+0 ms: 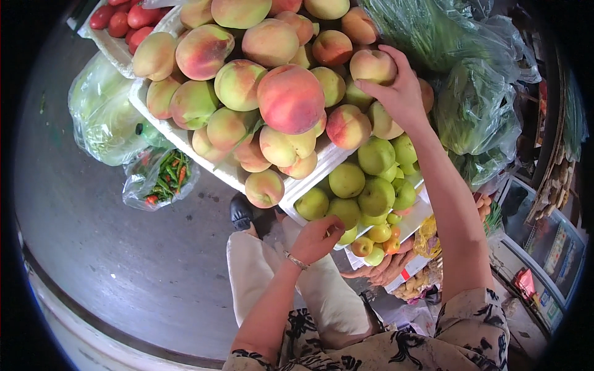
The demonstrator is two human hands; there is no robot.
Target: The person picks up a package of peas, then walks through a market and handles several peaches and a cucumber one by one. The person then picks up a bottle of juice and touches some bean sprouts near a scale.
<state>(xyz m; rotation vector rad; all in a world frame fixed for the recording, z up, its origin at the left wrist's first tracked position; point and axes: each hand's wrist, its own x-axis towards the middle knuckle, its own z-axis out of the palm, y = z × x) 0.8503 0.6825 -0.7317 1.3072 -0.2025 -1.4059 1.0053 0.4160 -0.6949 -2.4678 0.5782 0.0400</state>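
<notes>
My right hand (400,92) is closed around a pale yellow-pink peach (372,67) at the right side of a heap of peaches. The heap fills a white foam box (171,132), with a large red peach (291,99) on top near the front. My left hand (320,237), with a bracelet at the wrist, is half curled beside green apples (344,212) in a second white box (320,175) lower right. Its fingertips are close to one apple; whether they touch it, I cannot tell. No object shows in its fingers.
Bagged leafy greens (478,102) lie at the right. At the left are red tomatoes (118,23), a bagged pale green vegetable (104,111) and a bag of chili peppers (169,178). Small tomatoes (379,233), long brownish roots (390,266) and a glass-topped cabinet (543,241) are lower right.
</notes>
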